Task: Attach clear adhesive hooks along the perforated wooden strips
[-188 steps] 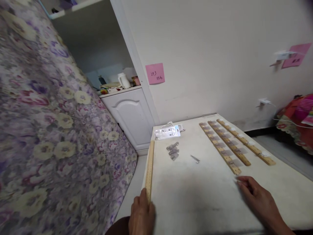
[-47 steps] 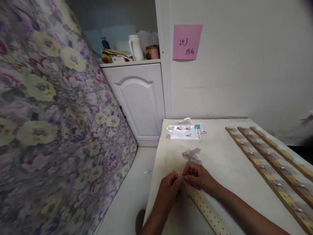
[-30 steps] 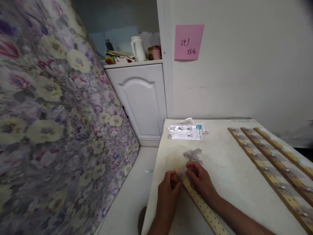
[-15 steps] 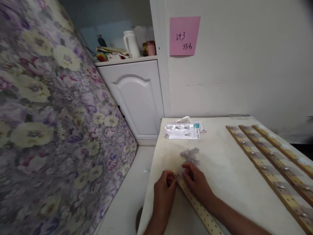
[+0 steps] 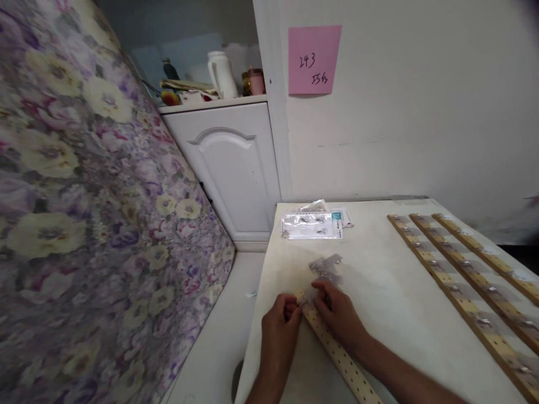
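A wooden strip full of small holes (image 5: pixel 337 353) lies slanted on the white table (image 5: pixel 391 280). My left hand (image 5: pixel 280 325) and my right hand (image 5: pixel 339 314) meet at its far end, fingers pinched together there. Between the fingertips sits a small clear packet with a metal piece (image 5: pixel 309 294), pressed on the strip's end. A little heap of the same clear packets (image 5: pixel 326 264) lies just beyond my right hand.
Three more wooden strips (image 5: pixel 458 275) carrying packets lie side by side at the right. A clear packaged card (image 5: pixel 311 225) rests at the table's far edge. A floral mattress (image 5: pixel 84 224) leans at the left; a white cabinet (image 5: pixel 227 168) and a pink note (image 5: pixel 314 59) stand behind.
The strip came from the table's left edge to the middle under both hands. Over the last second my hands stayed pinched at its end, with only a slight shift of view.
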